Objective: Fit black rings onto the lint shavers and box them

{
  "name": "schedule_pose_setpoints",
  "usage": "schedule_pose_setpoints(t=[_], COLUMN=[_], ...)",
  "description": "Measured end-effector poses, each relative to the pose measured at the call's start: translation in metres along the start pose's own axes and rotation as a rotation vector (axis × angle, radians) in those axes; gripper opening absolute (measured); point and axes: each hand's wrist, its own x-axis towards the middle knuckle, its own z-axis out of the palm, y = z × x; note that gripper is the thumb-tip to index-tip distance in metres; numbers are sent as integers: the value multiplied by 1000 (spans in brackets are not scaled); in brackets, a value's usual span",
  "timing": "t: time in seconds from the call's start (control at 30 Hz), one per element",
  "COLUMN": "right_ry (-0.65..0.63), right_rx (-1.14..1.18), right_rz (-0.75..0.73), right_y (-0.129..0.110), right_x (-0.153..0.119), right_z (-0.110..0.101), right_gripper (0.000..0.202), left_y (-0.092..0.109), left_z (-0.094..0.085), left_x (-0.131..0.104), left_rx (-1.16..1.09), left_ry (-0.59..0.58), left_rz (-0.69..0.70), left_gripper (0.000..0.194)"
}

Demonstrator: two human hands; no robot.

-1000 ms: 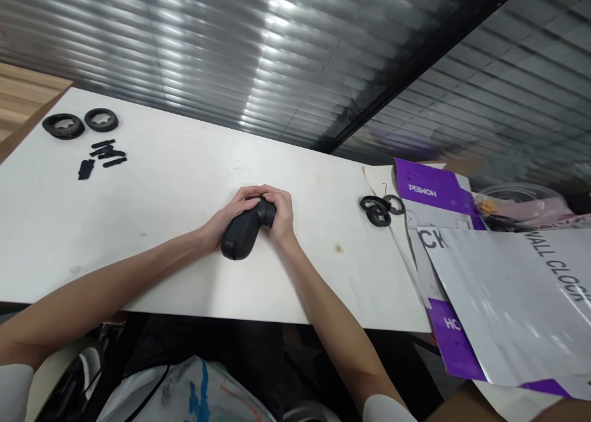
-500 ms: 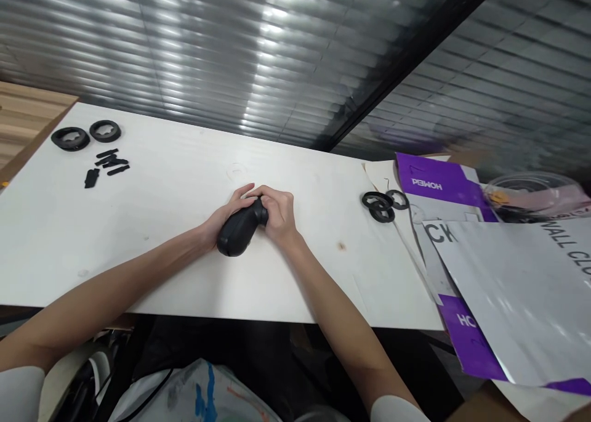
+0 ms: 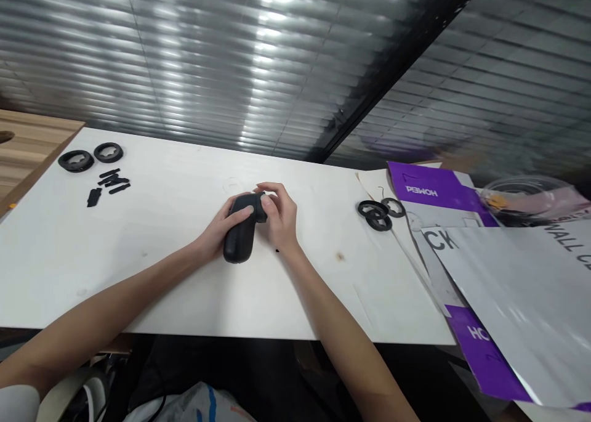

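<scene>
A black, bent device [image 3: 239, 244] with a rounded body and a short, round end is held just above the white table. My left hand [image 3: 220, 228] wraps its body, thumb lying across the top. My right hand [image 3: 281, 215] grips the round end at the device's upper right, with thumb and fingers closed about it. What lies beneath the fingers is hidden. Beside my right wrist a tiny dark piece [image 3: 277, 250] shows on the table, too small to name.
Two black rings [image 3: 76, 161] and several flat black pieces [image 3: 95, 197] lie at the far left. More black rings [image 3: 378, 221] sit at the right by purple-and-white packaging [image 3: 415, 178]. A white sheet [image 3: 512, 286] overhangs the right side. Behind the table [image 3: 184, 299] stands a ribbed wall [image 3: 207, 58].
The device has turned more upright, and its round end now points right. My left thumb has come over its top. A tiny dark piece now shows by my right wrist. The camera view has shifted slightly.
</scene>
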Motion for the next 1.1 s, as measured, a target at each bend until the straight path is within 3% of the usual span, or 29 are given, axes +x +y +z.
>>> schedule_pose_setpoints(t=[0.1, 0.23, 0.4, 0.53, 0.83, 1.1], right_ry=[-20, -136, -254, -231, -224, -197], right_rx=[56, 193, 281, 287, 320, 216], right_rz=[84, 224, 285, 305, 253, 116], right_y=[3, 3, 1, 2, 10, 14], right_x=[2, 2, 3, 4, 8, 5], right_z=[0, 4, 2, 1, 0, -2], right_gripper=[52, 65, 68, 66, 59, 53], left_y=[7, 17, 29, 32, 33, 34], left_z=[-2, -11, -22, -21, -20, -22], left_x=[-2, -2, 5, 7, 6, 9], left_rx=[-31, 32, 213, 185, 159, 128], left_ry=[64, 27, 16, 19, 4, -30], left_rz=[8, 1, 66, 56, 5, -23], left_gripper=[70, 67, 56, 63, 61, 61])
